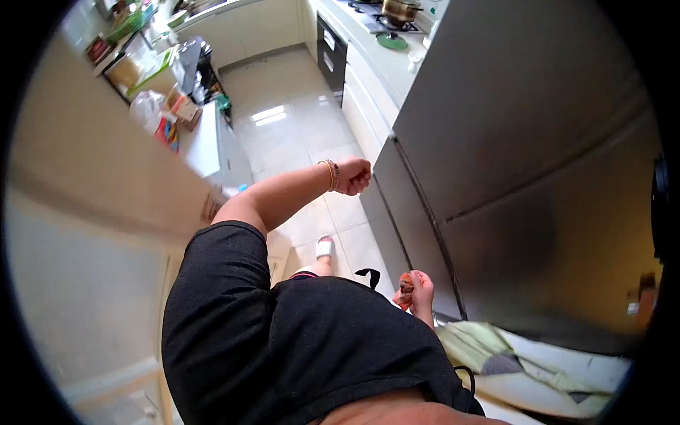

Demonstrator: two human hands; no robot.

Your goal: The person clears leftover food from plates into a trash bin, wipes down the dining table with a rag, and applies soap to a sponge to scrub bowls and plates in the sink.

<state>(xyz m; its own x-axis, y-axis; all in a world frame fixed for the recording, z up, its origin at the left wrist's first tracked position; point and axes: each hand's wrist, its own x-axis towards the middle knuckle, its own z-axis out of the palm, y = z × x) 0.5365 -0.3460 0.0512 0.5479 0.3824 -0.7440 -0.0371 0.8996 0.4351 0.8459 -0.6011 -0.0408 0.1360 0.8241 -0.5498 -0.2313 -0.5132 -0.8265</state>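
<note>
My left hand (pixel 353 177), with bracelets at the wrist, is curled into a fist beside the edge of a steel-grey refrigerator (pixel 524 120). Its fingertips are turned out of sight, so whether they grip the door edge cannot be told. Lower down, my right hand (pixel 423 289) is closed around a small orange-red and brown thing (pixel 406 290) whose kind is unclear. This hand is near the refrigerator's lower front, close to my black shirt (pixel 347 333).
A counter on the right carries a pot (pixel 401 10) and a green lid (pixel 392 41). Bags and boxes crowd a white cabinet (pixel 205 142) on the left. Pale floor tiles (pixel 283 134) run between. A green-and-white cloth (pixel 489 347) lies at lower right.
</note>
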